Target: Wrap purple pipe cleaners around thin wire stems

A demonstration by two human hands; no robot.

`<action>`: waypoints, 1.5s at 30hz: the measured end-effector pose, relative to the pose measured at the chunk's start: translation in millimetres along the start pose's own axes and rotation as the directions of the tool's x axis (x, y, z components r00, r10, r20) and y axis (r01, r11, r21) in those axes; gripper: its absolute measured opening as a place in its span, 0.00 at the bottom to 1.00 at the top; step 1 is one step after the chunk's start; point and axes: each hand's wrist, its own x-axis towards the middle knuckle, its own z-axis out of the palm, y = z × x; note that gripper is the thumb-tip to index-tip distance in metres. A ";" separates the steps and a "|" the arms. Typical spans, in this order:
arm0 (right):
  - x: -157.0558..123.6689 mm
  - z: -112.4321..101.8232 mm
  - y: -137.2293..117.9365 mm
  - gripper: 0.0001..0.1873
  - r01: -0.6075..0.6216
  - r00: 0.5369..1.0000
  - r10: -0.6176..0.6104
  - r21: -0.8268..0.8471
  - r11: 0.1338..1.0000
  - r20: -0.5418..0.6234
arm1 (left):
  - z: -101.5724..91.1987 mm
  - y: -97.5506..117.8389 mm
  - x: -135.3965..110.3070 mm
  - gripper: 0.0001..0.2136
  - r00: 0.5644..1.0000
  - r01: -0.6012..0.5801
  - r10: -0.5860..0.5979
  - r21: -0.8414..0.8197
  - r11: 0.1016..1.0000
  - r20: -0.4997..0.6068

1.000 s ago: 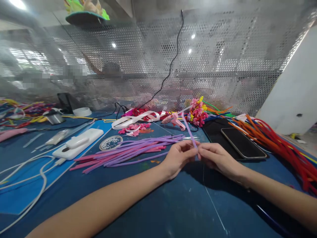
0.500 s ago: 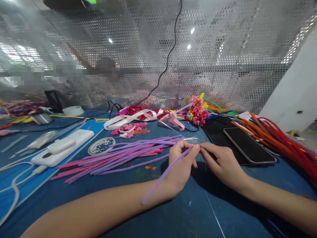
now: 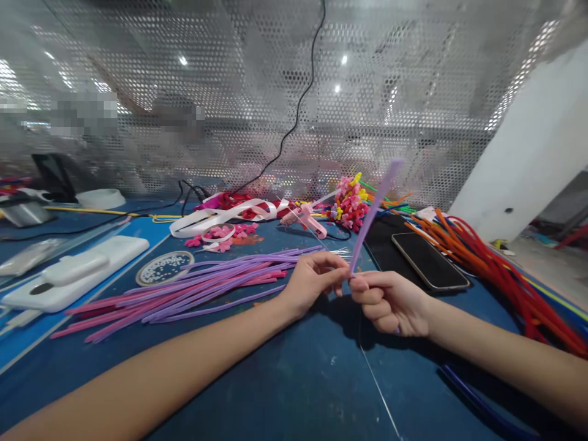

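Head camera, taking twelve o'clock as straight away from the person: a purple stem rises from the meeting point of two bare hands, leaning toward one o'clock, its long axis slanting up from a pinched lower end to a blurred tip. From where I stand, the right hand has it between thumb and forefinger, other fingers curled under. The left hand brings its fingertips to that same lower end, from nine o'clock; whether they grip too, I can't tell. Both are about equally near, though the stem leans over the right hand's side.

A bundle of purple and pink stems lies at nine to ten o'clock, just beside the left wrist. At eleven sits a pink glue gun; a flower bunch is at twelve, a phone at two, crowding the right hand's far side. Red and orange stems spread around three.
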 end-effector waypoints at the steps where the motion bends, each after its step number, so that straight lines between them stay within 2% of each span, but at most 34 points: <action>1: 0.3 0.1 0.3 0.12 -0.008 1.000 0.008 -0.015 1.000 0.003 | 0.4 1.5 -0.2 0.10 1.000 -0.005 0.005 0.003 1.000 0.010; 3: 2.3 2.0 1.9 0.12 0.015 0.999 -0.020 -0.106 0.994 -0.049 | 2.4 4.3 -1.6 0.10 1.000 -0.027 0.027 0.021 0.999 0.003; 5: 5.3 4.8 4.6 0.11 0.090 0.969 -0.163 -0.346 0.934 -0.186 | 6.6 5.0 -3.9 0.10 0.998 -0.044 0.047 0.052 0.998 -0.046; 7: 7.5 7.3 7.8 0.12 0.133 0.865 -0.418 -0.676 0.725 -0.278 | 13.2 2.6 -6.4 0.10 0.987 -0.026 0.039 0.084 0.996 -0.157; 8: 7.9 8.3 9.2 0.12 0.123 0.800 -0.536 -0.801 0.585 -0.269 | 16.8 0.7 -7.5 0.10 0.974 -0.001 0.021 0.086 0.996 -0.226; 10: 7.1 9.8 11.0 0.10 0.065 0.695 -0.698 -0.951 0.301 -0.173 | 23.0 -3.0 -9.1 0.10 0.941 0.062 -0.042 0.050 0.997 -0.335; 11: 6.2 10.6 11.3 0.09 0.040 0.661 -0.741 -0.981 0.189 -0.116 | 24.8 -4.2 -9.3 0.09 0.933 0.093 -0.082 0.017 0.995 -0.351; 12: 5.2 11.4 11.1 0.08 0.023 0.639 -0.765 -0.993 0.115 -0.074 | 25.3 -4.9 -9.2 0.10 0.935 0.121 -0.122 -0.024 0.992 -0.332; 13: 4.2 12.3 10.6 0.08 0.016 0.631 -0.774 -0.997 0.079 -0.051 | 24.5 -4.9 -8.7 0.10 0.947 0.144 -0.159 -0.071 0.987 -0.280; 14: 3.5 13.2 9.8 0.08 0.038 0.643 -0.763 -0.991 0.125 -0.072 | 22.6 -4.5 -7.8 0.10 0.961 0.165 -0.187 -0.120 0.979 -0.204; 15: 3.0 13.8 8.8 0.10 0.088 0.675 -0.725 -0.961 0.264 -0.137 | 19.8 -3.8 -6.7 0.10 0.972 0.183 -0.204 -0.165 0.969 -0.116; 16: 2.6 14.2 7.6 0.12 0.147 0.726 -0.654 -0.880 0.452 -0.215 | 16.5 -3.1 -5.4 0.11 0.978 0.197 -0.208 -0.203 0.959 -0.033; 17: 2.3 14.2 6.4 0.13 0.188 0.793 -0.546 -0.743 0.642 -0.271 | 13.0 -2.5 -4.1 0.13 0.978 0.208 -0.205 -0.233 0.950 0.037; 18: 1.9 13.7 5.3 0.14 0.198 0.861 -0.420 -0.571 0.796 -0.287 | 9.7 -2.2 -2.8 0.16 0.976 0.215 -0.198 -0.255 0.943 0.090; 19: 1.4 12.8 4.3 0.15 0.179 0.919 -0.299 -0.402 0.898 -0.259 | 6.8 -2.2 -1.7 0.17 0.974 0.218 -0.190 -0.271 0.938 0.125; 20: 0.8 11.4 3.5 0.15 0.141 0.960 -0.197 -0.263 0.954 -0.200 | 4.5 -2.5 -0.8 0.18 0.972 0.219 -0.184 -0.279 0.935 0.149; 21: 0.1 9.8 3.0 0.15 0.095 0.985 -0.117 -0.164 0.982 -0.128 | 2.8 -3.1 -0.1 0.18 0.969 0.222 -0.179 -0.282 0.933 0.170; 23: -1.1 6.3 2.8 0.15 0.019 1.000 -0.020 -0.055 0.998 -0.018 | 1.0 -4.9 0.6 0.17 0.960 0.236 -0.181 -0.275 0.932 0.212; 26: -2.4 2.4 3.7 0.13 -0.018 0.998 0.019 -0.008 1.000 0.054 | 1.0 -7.4 0.7 0.15 0.951 0.252 -0.188 -0.263 0.931 0.247; 31: -3.6 2.9 5.4 0.10 0.028 0.998 -0.024 -0.063 0.998 0.056 | 2.9 -6.6 1.2 0.11 0.956 0.206 -0.123 -0.313 0.927 0.267; 33: -3.6 5.2 6.7 0.10 0.081 0.997 -0.080 -0.114 0.990 0.015 | 3.5 -5.0 1.2 0.10 0.958 0.184 -0.098 -0.316 0.931 0.270; 35: -2.8 7.8 9.1 0.10 0.174 0.981 -0.188 -0.197 0.965 -0.055 | 4.1 -3.7 0.9 0.09 0.966 0.160 -0.089 -0.289 0.944 0.243; 38: -0.4 10.5 14.0 0.13 0.329 0.902 -0.410 -0.401 0.855 -0.133 | 5.4 -3.9 0.1 0.09 0.984 0.109 -0.069 -0.246 0.963 0.165; 40: 0.8 11.2 16.5 0.14 0.385 0.816 -0.559 -0.585 0.714 -0.146 | 6.2 -5.4 -0.3 0.10 0.994 0.069 -0.049 -0.211 0.975 0.099; 42: 0.8 11.6 17.4 0.14 0.366 0.692 -0.711 -0.786 0.498 -0.128 | 6.7 -7.0 -0.7 0.09 1.000 0.001 0.003 -0.145 0.989 0.029; 44: -0.4 12.1 16.8 0.12 0.270 0.543 -0.838 -0.933 0.239 -0.057 | 7.0 -7.4 -1.6 0.06 0.996 -0.082 0.080 -0.059 0.995 -0.028; 45: -1.2 12.5 16.1 0.12 0.202 0.483 -0.876 -0.971 0.125 -0.012 | 7.3 -6.8 -2.5 0.05 0.992 -0.116 0.115 -0.015 0.993 -0.048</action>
